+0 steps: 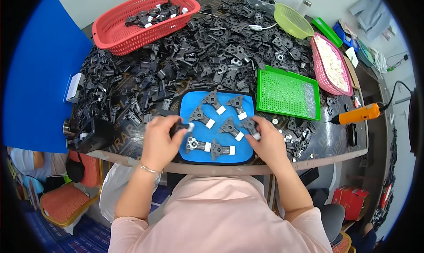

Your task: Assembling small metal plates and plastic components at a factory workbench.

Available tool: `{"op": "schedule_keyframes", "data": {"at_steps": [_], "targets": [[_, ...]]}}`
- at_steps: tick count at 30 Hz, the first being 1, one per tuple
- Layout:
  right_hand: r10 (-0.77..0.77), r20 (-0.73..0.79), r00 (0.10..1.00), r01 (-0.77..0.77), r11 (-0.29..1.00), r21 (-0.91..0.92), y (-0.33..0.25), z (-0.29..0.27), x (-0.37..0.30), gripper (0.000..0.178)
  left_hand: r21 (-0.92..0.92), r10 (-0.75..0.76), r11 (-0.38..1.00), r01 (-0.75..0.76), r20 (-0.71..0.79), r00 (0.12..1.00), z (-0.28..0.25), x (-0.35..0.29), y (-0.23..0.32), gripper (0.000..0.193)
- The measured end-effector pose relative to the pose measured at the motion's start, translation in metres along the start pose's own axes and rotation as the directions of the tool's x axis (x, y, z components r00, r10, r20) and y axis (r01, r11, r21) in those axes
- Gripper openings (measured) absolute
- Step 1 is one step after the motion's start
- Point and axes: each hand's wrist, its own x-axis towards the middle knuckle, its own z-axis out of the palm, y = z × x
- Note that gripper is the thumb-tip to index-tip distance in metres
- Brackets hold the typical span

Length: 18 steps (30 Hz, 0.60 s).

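Brackets sit in both our hands: left hand (160, 140) has its grip closed on a black bracket (181, 127) with a white cap, right hand (270, 140) on another bracket (250, 126). Between the grips, six lie on the blue mat (249, 150); beyond, loose parts (198, 54) cover the counter (335, 140).

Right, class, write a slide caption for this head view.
Left hand holds a black part; right hand touches another on a blue mat.

mat (187, 104) before the parts pile (207, 45); mesh tray (287, 94) right of it, basket (141, 19) behind
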Motion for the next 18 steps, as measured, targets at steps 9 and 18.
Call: {"op": "schedule_keyframes", "data": {"at_steps": [9, 18], "targets": [[-0.037, -0.038, 0.999, 0.04, 0.996, 0.083, -0.01, -0.004, 0.021, 0.045, -0.283, 0.156, 0.957, -0.062, 0.321, 0.934, 0.051, -0.016, 0.051, 0.025], [-0.124, 0.097, 0.987, 0.082, 0.93, 0.357, 0.01, -0.011, -0.045, 0.04, -0.336, 0.188, 0.94, -0.056, 0.376, 0.908, 0.091, -0.009, 0.072, 0.031]]}}
